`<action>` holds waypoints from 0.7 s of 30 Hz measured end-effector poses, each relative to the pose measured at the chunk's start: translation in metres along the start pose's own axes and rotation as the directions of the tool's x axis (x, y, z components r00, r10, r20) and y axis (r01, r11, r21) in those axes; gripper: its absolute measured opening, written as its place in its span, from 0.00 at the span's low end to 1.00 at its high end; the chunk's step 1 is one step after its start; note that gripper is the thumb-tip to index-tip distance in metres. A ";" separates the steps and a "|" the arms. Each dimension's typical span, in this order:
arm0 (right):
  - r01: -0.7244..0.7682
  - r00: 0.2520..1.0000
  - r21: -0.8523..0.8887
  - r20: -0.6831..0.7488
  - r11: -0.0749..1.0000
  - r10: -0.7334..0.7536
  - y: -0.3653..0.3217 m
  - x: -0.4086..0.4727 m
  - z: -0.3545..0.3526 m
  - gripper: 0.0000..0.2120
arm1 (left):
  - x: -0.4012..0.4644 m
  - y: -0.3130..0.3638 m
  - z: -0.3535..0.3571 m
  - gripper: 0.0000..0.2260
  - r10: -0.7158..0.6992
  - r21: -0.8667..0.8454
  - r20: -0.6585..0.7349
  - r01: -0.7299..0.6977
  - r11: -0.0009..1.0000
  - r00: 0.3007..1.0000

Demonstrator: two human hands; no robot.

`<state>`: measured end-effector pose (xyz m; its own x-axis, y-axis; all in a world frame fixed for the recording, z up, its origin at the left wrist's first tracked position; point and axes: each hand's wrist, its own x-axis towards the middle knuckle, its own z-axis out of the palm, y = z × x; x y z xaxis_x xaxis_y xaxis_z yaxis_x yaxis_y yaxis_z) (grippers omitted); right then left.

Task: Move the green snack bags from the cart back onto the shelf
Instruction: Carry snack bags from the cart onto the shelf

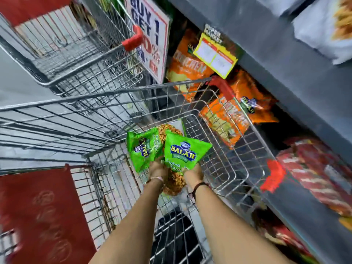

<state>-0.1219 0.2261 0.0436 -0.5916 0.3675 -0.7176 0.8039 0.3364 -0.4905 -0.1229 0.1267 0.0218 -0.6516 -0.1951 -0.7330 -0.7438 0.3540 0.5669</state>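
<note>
Both my arms reach down into the wire shopping cart (224, 168). My left hand (158, 169) grips the lower edge of one green snack bag (142, 149), which tilts to the left. My right hand (193, 173) holds a second green snack bag (185, 149) with a blue logo, upright and facing me. A third green snack bag (171, 182) lies under my hands on the cart's floor, mostly hidden. The grey shelf (297, 141) runs along the right of the cart.
Orange snack bags (190, 67) and red snack bags (320, 174) fill the shelf's lower level. A yellow price tag (215, 55) hangs from the shelf edge. A second wire cart (80, 52) stands ahead, with a white offer sign (150, 35) beside it.
</note>
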 end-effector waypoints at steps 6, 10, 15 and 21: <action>0.251 0.967 0.010 -0.055 0.968 -0.250 -0.035 -0.063 -0.066 0.15 | -0.068 0.045 -0.014 0.21 0.172 -0.171 -0.166 -0.200 0.965 0.971; 0.473 0.871 0.057 -0.184 0.879 -0.456 -0.052 -0.121 -0.130 0.16 | -0.126 0.096 -0.029 0.18 0.446 -0.207 -0.205 -0.484 0.850 0.871; 0.641 0.722 0.044 -0.372 0.766 -0.583 -0.044 -0.191 -0.239 0.17 | -0.221 0.161 -0.013 0.18 0.775 -0.144 -0.122 -0.784 0.604 0.620; 0.688 0.566 -0.019 -0.612 0.725 -0.553 0.027 -0.244 -0.380 0.21 | -0.322 0.218 0.087 0.16 0.915 -0.200 0.087 -0.893 0.403 0.394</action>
<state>0.0208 0.4746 0.3932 -0.8166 0.5524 0.1672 0.1750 0.5129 -0.8404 -0.0624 0.3463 0.3482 -0.9242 0.3269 0.1975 0.2523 0.1344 0.9583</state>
